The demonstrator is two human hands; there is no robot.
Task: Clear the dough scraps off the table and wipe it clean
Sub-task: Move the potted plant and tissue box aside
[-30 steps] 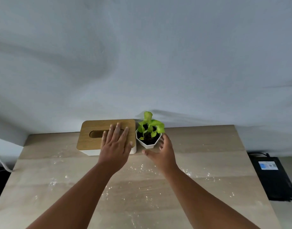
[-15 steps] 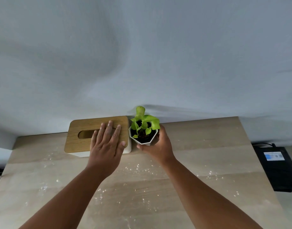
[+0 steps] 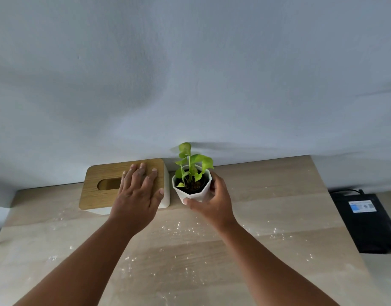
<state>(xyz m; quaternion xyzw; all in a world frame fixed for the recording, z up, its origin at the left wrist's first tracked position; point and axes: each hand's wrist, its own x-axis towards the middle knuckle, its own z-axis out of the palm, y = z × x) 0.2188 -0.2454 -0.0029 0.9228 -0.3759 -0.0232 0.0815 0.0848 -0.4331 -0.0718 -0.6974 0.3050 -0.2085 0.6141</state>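
Small white dough scraps (image 3: pixel 179 227) are scattered over the light wooden table (image 3: pixel 278 217). A tissue box (image 3: pixel 101 186) with a wooden lid stands at the table's back edge. My left hand (image 3: pixel 137 195) lies flat on the right part of that lid, fingers straight. Right beside the box is a white faceted plant pot (image 3: pixel 195 194) with a small green plant (image 3: pixel 193 164). My right hand (image 3: pixel 214 202) grips the pot, thumb on its front, fingers round its right side.
A pale wall rises directly behind the table. A black device (image 3: pixel 367 219) with a blue-and-white label lies on the floor past the table's right edge, with a cable behind it.
My right hand moved up to the pot and closed round it. My left hand stayed flat on the box lid. The view shifted slightly.
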